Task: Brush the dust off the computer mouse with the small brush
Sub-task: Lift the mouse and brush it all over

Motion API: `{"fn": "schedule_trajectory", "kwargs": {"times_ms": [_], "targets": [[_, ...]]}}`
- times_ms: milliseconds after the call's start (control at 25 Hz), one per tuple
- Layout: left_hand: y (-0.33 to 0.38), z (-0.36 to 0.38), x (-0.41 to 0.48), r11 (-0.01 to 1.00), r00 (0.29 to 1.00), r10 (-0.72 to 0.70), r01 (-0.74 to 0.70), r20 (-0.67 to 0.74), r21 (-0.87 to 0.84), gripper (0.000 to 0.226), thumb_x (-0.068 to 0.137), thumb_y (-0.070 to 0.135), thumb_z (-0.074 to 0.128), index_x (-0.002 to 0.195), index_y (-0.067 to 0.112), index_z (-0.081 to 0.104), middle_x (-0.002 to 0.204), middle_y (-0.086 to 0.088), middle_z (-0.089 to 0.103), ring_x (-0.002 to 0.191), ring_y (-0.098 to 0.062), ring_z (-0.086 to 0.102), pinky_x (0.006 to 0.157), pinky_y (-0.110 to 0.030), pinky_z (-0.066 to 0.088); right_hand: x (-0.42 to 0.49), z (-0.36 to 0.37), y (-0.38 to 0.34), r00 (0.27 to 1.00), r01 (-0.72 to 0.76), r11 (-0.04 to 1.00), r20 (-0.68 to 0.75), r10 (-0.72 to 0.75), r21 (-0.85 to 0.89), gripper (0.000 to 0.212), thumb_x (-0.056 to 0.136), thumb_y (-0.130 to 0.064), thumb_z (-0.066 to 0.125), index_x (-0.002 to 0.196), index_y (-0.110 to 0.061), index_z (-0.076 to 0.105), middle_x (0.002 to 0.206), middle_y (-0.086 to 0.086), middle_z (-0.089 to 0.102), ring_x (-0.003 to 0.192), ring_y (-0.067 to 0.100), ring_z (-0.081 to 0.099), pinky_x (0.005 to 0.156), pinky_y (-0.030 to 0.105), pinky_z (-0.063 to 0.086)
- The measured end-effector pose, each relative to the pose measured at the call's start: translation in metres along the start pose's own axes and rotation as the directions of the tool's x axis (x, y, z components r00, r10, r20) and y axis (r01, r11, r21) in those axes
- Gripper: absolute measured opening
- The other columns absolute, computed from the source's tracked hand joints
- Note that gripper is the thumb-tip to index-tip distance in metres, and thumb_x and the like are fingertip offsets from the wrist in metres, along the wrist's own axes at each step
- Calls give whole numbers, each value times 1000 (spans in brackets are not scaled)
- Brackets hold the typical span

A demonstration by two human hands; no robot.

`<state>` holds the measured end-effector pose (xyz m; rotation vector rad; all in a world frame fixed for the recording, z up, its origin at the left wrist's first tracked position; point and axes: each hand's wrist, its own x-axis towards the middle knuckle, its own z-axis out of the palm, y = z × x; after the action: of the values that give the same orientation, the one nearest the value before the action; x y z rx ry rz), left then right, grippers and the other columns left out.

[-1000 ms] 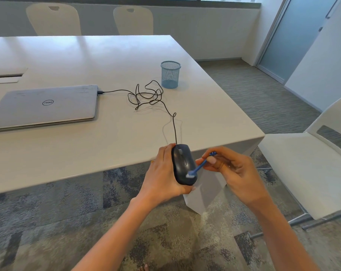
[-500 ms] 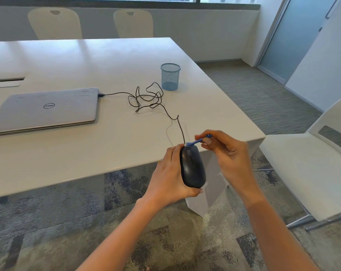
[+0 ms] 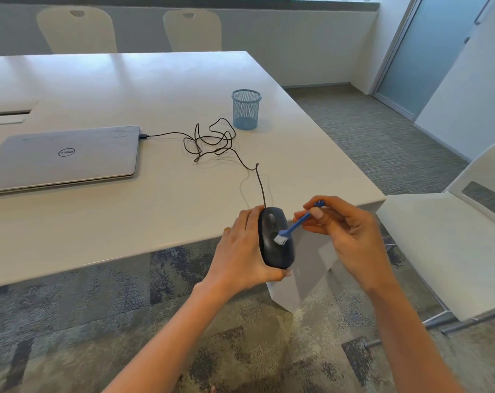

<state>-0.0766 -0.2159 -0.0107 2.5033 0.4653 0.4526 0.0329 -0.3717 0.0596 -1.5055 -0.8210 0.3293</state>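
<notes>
Mouse (image 3: 274,239) gets a dusting beyond the bench (image 3: 155,194) edge

Left hand (image 3: 240,251) clamps it steady, apparently so dust falls floorward; right hand (image 3: 342,231) pinches the small brush (image 3: 290,229), bristles on its back.

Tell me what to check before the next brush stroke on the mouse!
1. Left hand holds the mouse firmly: ok.
2. Right hand pinches the small brush: ok.
3. White bristles touch the mouse's top: ok.
4. Cable has slack, not pulled tight: ok.
5. Cable plugged into the laptop: ok.
6. Dust left on the mouse: cannot tell.
</notes>
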Motion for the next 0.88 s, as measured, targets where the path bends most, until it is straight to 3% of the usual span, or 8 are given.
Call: {"fn": "schedule_trajectory", "kwargs": {"times_ms": [80,200,480,600,760,880], "targets": [[2,0,0,1000,1000,10,-10,0,-4,121,51,65,82,147,20,25,139,8,38,122,-14,47,98,-35,44,3,-3,2,996,19,1000,-90,-18,9,14,93,-13,59,100,-15,71,96,4,77,95,15,75,82,26,60],[6,0,2,1000,1000,10,-10,-22,-17,121,50,64,84,147,20,26,138,8,39,121,-13,47,97,-33,44,0,-1,8,992,47,999,-116,-49,-20,17,94,-13,57,103,-12,71,99,5,77,101,17,73,83,28,59],[-1,-2,10,1000,998,-22,22,-56,10,122,53,65,84,148,17,24,139,4,39,120,-17,48,92,-32,44,-23,-6,8,998,-5,1000,56,5,-10,17,90,-14,58,99,-17,72,91,2,78,94,17,75,82,26,59],[3,-2,10,1000,999,-17,17,-51,10,123,52,65,85,149,18,24,139,6,38,119,-16,48,92,-33,46,-21,-9,11,998,-14,1000,-57,15,6,16,89,-16,60,98,-19,73,90,-1,78,94,18,75,84,31,60],[7,-2,9,1000,999,2,-2,-38,-1,124,51,66,84,148,20,25,140,8,38,123,-15,47,97,-37,46,-12,-13,8,979,67,997,-194,-57,45,23,90,-21,59,94,-37,75,95,-7,78,100,17,73,87,31,59],[8,-1,10,1000,999,7,-6,-37,20,122,51,65,84,148,19,25,140,7,39,122,-15,47,96,-34,44,-10,-3,11,983,60,998,-172,-57,13,18,90,-19,60,99,-26,74,97,-1,78,100,18,73,89,33,59]]}}
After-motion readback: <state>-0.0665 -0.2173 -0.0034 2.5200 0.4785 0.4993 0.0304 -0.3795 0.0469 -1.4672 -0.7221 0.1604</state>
